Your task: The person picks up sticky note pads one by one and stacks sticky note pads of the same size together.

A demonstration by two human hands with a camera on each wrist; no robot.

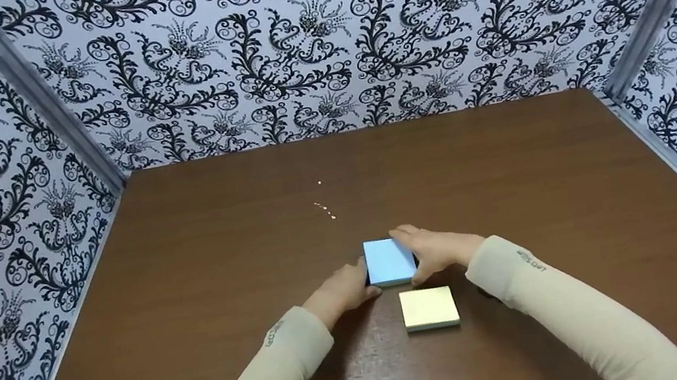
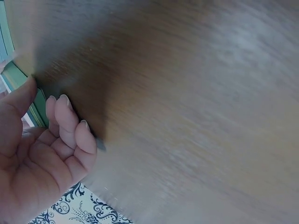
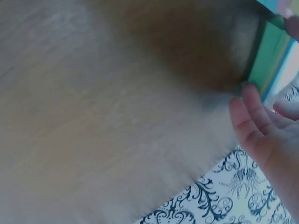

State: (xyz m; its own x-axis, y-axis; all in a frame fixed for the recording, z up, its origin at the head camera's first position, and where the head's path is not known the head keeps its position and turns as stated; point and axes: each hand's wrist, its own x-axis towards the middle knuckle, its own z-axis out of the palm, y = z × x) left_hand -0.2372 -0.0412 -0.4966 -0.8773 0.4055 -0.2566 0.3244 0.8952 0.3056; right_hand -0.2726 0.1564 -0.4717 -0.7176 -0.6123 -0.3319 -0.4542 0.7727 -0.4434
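A square pad of sticky notes with a blue top (image 1: 390, 261) is between the two hands in the head view. My left hand (image 1: 345, 287) holds its left side, thumb near the front corner. From the right, my right hand (image 1: 436, 251) grips it, with fingers at the far corner and thumb at the near one. Both wrist views show green layers along the pad's edge (image 3: 266, 56). In the left wrist view, curled fingers (image 2: 67, 119) lie beside that edge. Just in front of the blue-topped pad lies a yellow-topped sticky note pad (image 1: 429, 308), untouched.
The pads are on a brown wooden table (image 1: 215, 239). Patterned panels (image 1: 312, 41) enclose its back and sides, with grey corner posts (image 1: 43, 96). A few small pale marks (image 1: 324, 208) show on the tabletop beyond the hands.
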